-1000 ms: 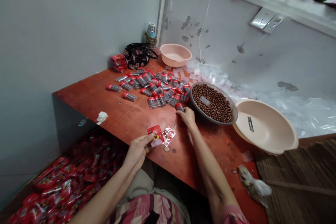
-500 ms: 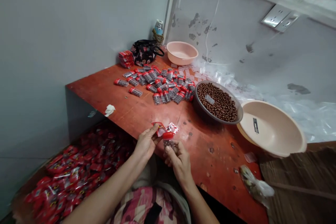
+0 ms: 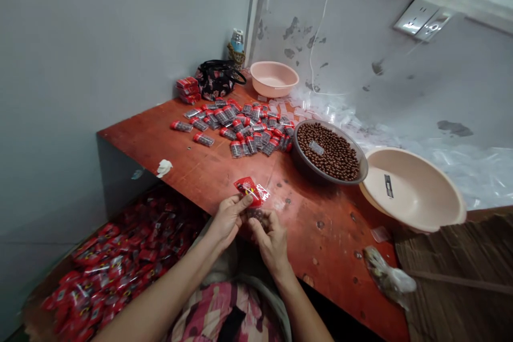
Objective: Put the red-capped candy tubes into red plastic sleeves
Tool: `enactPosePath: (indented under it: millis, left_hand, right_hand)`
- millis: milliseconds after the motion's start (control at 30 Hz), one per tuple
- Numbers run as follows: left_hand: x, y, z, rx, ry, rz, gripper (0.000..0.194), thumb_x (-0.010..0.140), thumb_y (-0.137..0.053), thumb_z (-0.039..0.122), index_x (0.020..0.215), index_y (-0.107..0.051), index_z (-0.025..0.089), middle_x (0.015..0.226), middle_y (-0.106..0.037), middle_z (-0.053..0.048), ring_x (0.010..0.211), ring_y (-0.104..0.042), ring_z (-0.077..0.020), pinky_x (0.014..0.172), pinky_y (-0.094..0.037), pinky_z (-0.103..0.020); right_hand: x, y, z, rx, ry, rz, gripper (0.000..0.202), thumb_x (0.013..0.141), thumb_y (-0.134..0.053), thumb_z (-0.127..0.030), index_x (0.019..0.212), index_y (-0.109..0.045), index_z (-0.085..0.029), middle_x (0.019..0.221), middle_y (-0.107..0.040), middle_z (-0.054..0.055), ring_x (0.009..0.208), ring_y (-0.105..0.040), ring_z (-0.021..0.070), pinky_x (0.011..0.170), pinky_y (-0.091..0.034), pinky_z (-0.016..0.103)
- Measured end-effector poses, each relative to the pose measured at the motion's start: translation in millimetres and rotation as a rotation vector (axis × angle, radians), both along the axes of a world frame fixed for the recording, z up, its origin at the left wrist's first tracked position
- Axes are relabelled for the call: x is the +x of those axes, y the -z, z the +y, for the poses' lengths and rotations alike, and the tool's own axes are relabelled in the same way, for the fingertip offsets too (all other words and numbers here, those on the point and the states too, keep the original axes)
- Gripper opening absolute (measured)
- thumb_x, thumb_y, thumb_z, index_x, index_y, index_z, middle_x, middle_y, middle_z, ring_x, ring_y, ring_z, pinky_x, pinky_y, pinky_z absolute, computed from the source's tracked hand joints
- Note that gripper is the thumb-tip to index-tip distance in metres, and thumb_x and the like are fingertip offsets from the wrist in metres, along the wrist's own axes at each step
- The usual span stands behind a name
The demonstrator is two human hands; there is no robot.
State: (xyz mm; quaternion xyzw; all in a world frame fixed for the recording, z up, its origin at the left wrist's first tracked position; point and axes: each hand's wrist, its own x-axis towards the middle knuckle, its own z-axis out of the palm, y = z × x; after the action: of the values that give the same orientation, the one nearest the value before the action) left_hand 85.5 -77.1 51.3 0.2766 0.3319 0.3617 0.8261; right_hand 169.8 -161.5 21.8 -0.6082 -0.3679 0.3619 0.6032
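Your left hand pinched the red wrapper in its fingers; your right hand gripped the ball-filled container against it, apparently mid-insertion. Seating it further called for a steady wrapper. From there, the capped containers lay toward eleven o'clock, the gray bowl at two.

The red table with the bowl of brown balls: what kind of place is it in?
Probably a small packing workshop: a bowl of brown balls, many small filled containers with red tops, and a big heap of red packets beside the table.
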Motion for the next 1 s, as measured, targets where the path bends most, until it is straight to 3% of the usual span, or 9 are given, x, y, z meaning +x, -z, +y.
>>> enactPosePath:
  millis: [100, 300, 500, 633, 700, 867, 1000]
  left_hand:
    - [-0.4, 0.3, -1.0, 0.032, 0.046, 0.057, 0.017, 0.066, -0.067, 0.024, 0.069, -0.06, 0.009, 0.06, -0.061, -0.002, 0.053, -0.056, -0.0105, 0.052, -0.045, -0.021]
    - [-5.6, 2.3, 3.7, 0.146, 0.247, 0.111, 0.024, 0.071, -0.061, 0.032, 0.066, -0.06, 0.009, 0.053, -0.06, -0.004, 0.038, -0.051, -0.0127, 0.037, -0.037, -0.024]
    - [-4.5, 8.3, 4.4, 0.188, 0.074, 0.236, 0.018, 0.064, -0.067, 0.026, 0.068, -0.062, 0.009, 0.059, -0.062, -0.003, 0.05, -0.056, -0.0115, 0.049, -0.042, -0.022]
    - [-3.4, 7.1, -0.2, 0.209, 0.141, 0.232, 0.023, 0.07, -0.061, 0.033, 0.066, -0.059, 0.01, 0.046, -0.056, 0.0, 0.035, -0.048, -0.0107, 0.037, -0.036, -0.022]
    - [-3.7, 9.7, -3.2, 0.237, 0.16, 0.242, 0.025, 0.072, -0.058, 0.035, 0.064, -0.057, 0.011, 0.042, -0.053, 0.001, 0.033, -0.046, -0.0107, 0.034, -0.035, -0.022]
    - [-6.3, 22.4, -10.1, 0.257, 0.105, 0.284, 0.028, 0.074, -0.055, 0.038, 0.062, -0.054, 0.013, 0.041, -0.046, 0.004, 0.03, -0.046, -0.0113, 0.031, -0.033, -0.021]
    - [-10.2, 18.4, -9.8, 0.236, 0.051, 0.266, 0.028, 0.073, -0.057, 0.037, 0.061, -0.054, 0.012, 0.044, -0.045, 0.004, 0.032, -0.044, -0.0085, 0.031, -0.033, -0.02]
  right_hand:
    - [1.4, 1.2, 0.7, -0.021, -0.027, 0.031, 0.02, 0.076, -0.058, -0.032, 0.089, -0.052, -0.019, 0.061, -0.057, -0.003, 0.044, -0.048, 0.0075, 0.04, -0.039, 0.017]
    - [4.5, 8.3, 6.5, -0.045, -0.208, 0.475, 0.023, 0.077, -0.054, -0.039, 0.081, -0.046, -0.017, 0.054, -0.06, -0.002, 0.031, -0.043, 0.0048, 0.029, -0.028, 0.013]
    - [1.0, 4.7, 6.8, -0.014, -0.009, 0.211, 0.018, 0.073, -0.061, -0.031, 0.082, -0.053, -0.017, 0.058, -0.055, -0.005, 0.041, -0.046, 0.0043, 0.038, -0.037, 0.014]
    - [0.2, 6.7, 12.1, -0.013, -0.177, 0.491, 0.018, 0.078, -0.055, -0.034, 0.076, -0.047, -0.018, 0.05, -0.056, -0.005, 0.029, -0.037, 0.0033, 0.027, -0.025, 0.012]
    - [-0.5, 10.0, 15.8, 0.007, -0.197, 0.588, 0.018, 0.078, -0.054, -0.033, 0.073, -0.045, -0.018, 0.05, -0.057, -0.004, 0.028, -0.037, 0.003, 0.026, -0.023, 0.011]
    - [-5.7, 16.5, 22.7, 0.015, -0.164, 0.635, 0.019, 0.077, -0.057, -0.031, 0.072, -0.045, -0.017, 0.051, -0.058, -0.003, 0.029, -0.041, 0.0029, 0.026, -0.025, 0.01]
    - [-7.7, 11.7, 22.7, 0.022, -0.187, 0.611, 0.019, 0.075, -0.059, -0.031, 0.077, -0.048, -0.016, 0.059, -0.062, -0.001, 0.035, -0.049, 0.005, 0.03, -0.034, 0.012]
